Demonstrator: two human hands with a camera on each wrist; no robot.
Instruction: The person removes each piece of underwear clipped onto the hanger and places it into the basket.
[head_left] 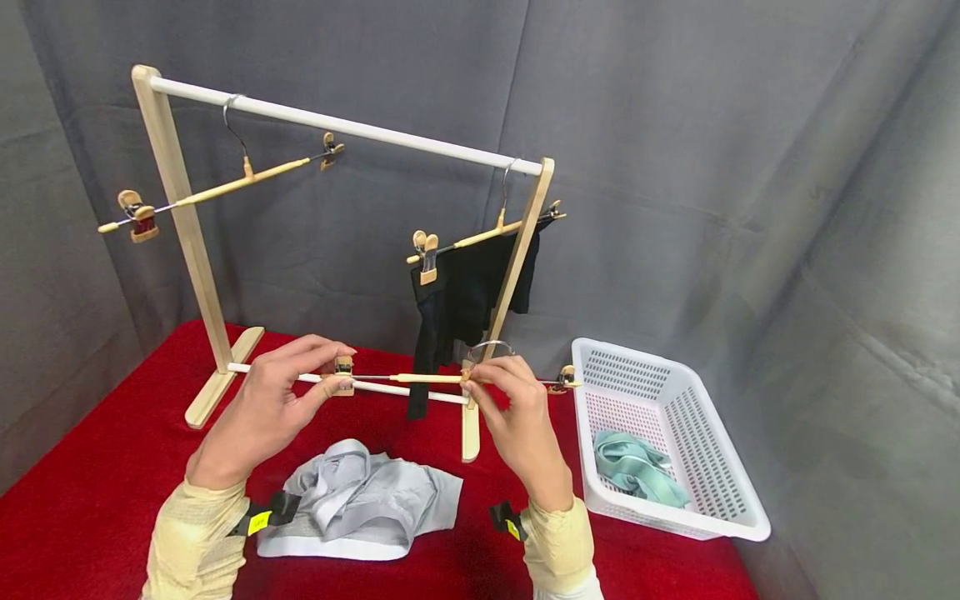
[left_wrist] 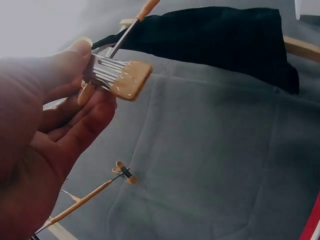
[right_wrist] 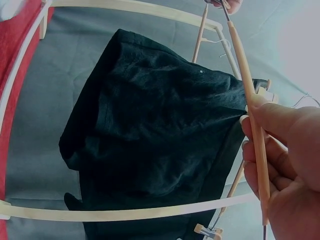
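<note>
At the left side, the wooden left post [head_left: 187,242] of a rack stood on a red cloth [head_left: 82,508], before a gray curtain [head_left: 675,125]. From the left part of the rack's white rail [head_left: 345,127] hung a first hanger [head_left: 217,190], with one clip near each end. Lower and a little to the right, the left hand [head_left: 273,408] was pinching, between thumb and fingers, the wooden clip [head_left: 344,388] of another hanger [head_left: 425,379]. This hanger was held up, nearly level, in front of the rack. Whether its pinched clip was opened, I could not tell. Below it, a pale gray garment [head_left: 375,500] lay crumpled on the cloth, between the forearms. Further right, behind the held hanger, a black garment [head_left: 480,279] hung clipped on a third hanger [head_left: 480,239], near the right post [head_left: 520,258]. The right hand [head_left: 521,417] was pinching the held hanger at its middle, just beside the metal hook [head_left: 491,342]. At the far right, a white basket [head_left: 705,442] contained a teal garment [head_left: 637,467], which lay loosely folded.
</note>
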